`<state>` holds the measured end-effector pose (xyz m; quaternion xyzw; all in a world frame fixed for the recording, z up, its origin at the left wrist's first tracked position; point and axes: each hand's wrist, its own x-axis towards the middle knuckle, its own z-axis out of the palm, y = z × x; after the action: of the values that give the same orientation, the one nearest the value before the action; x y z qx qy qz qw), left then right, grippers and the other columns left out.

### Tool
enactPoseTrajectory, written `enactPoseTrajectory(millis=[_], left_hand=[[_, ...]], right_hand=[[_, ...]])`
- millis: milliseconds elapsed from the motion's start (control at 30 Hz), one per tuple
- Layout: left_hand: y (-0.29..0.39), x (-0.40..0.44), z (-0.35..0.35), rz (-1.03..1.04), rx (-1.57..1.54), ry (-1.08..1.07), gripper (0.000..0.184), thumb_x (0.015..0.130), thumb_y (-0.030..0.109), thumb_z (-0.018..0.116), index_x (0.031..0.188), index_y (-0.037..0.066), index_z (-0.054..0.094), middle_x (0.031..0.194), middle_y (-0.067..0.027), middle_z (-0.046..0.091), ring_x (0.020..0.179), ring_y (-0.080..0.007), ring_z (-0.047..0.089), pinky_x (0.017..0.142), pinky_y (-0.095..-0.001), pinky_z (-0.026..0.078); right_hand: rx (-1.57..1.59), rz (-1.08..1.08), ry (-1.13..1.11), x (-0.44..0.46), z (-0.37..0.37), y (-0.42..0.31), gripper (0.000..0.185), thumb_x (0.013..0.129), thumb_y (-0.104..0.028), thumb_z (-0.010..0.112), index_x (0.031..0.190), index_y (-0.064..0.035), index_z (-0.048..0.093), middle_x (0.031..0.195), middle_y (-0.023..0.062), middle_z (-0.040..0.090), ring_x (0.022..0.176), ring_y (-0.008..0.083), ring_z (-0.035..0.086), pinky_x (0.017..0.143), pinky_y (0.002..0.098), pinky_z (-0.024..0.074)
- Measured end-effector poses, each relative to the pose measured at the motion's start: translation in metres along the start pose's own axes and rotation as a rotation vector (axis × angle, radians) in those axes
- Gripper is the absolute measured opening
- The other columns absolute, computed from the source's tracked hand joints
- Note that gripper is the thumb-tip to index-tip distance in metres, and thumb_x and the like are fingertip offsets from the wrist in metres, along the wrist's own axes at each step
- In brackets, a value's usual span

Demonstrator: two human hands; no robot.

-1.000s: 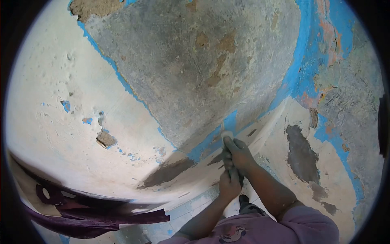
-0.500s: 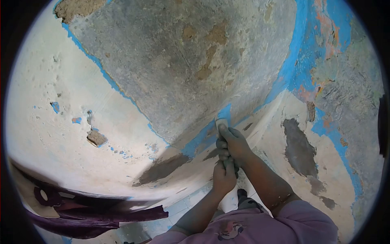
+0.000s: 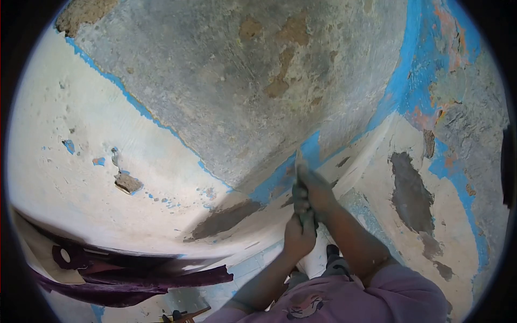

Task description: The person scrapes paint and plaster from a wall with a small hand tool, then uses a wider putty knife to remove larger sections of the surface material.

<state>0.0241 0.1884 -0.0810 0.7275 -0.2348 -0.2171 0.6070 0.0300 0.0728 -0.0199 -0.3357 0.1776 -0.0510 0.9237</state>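
My right hand [image 3: 316,189] is wrapped round a scraper [image 3: 299,160] whose pale, narrow end points up at the wall. Lower down, my left hand [image 3: 300,234] is closed on the same tool, just beneath the right. Most of the handle is hidden by my fingers. The tip lies at a band of blue paint [image 3: 311,148], where the bare grey wall [image 3: 215,91] borders the white coating. I cannot tell whether it presses on the surface.
On the left, the white wall [image 3: 156,145] has chips and a brown hole [image 3: 128,183]. A dark purple cloth [image 3: 161,280] hangs at lower left. Dark bare patches [image 3: 412,188] mark the wall to the right. A shoe [image 3: 333,250] shows below my hands.
The view has shifted slightly, so the wall sits a little differently. Both hands keep their hold, and the scraper has turned, now showing its narrow side.
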Motion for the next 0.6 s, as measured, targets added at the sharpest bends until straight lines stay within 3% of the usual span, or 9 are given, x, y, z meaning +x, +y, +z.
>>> enactPoseTrajectory(millis=[200, 400, 600], left_hand=[[-0.001, -0.016, 0.001, -0.045, -0.026, -0.02, 0.027, 0.096, 0.026, 0.041, 0.089, 0.0, 0.049, 0.063, -0.0032, 0.051, 0.05, -0.0094, 0.049, 0.044, -0.0255, 0.038], [0.022, 0.006, -0.008, 0.054, 0.106, -0.024, 0.031, 0.096, 0.028, 0.04, 0.085, 0.001, 0.049, 0.06, -0.0034, 0.051, 0.048, -0.0096, 0.049, 0.043, -0.026, 0.038], [0.014, -0.013, -0.003, -0.074, 0.048, -0.019, 0.031, 0.097, 0.028, 0.039, 0.085, 0.001, 0.049, 0.059, -0.0034, 0.051, 0.047, -0.0095, 0.048, 0.043, -0.0256, 0.038]], right_hand=[[-0.007, 0.016, 0.046, -0.007, -0.004, 0.012, 0.03, 0.091, -0.045, 0.05, 0.09, -0.0147, 0.05, 0.057, -0.003, 0.035, 0.041, 0.0085, 0.033, 0.038, 0.0236, 0.0323], [0.111, -0.005, -0.022, -0.004, 0.006, -0.01, 0.032, 0.092, -0.04, 0.049, 0.082, -0.0108, 0.044, 0.059, -0.0008, 0.039, 0.042, 0.0097, 0.037, 0.038, 0.0248, 0.0336], [0.029, 0.047, 0.063, -0.012, -0.006, 0.014, 0.033, 0.092, -0.041, 0.05, 0.081, -0.011, 0.044, 0.059, -0.0005, 0.039, 0.044, 0.009, 0.038, 0.038, 0.0247, 0.0332]])
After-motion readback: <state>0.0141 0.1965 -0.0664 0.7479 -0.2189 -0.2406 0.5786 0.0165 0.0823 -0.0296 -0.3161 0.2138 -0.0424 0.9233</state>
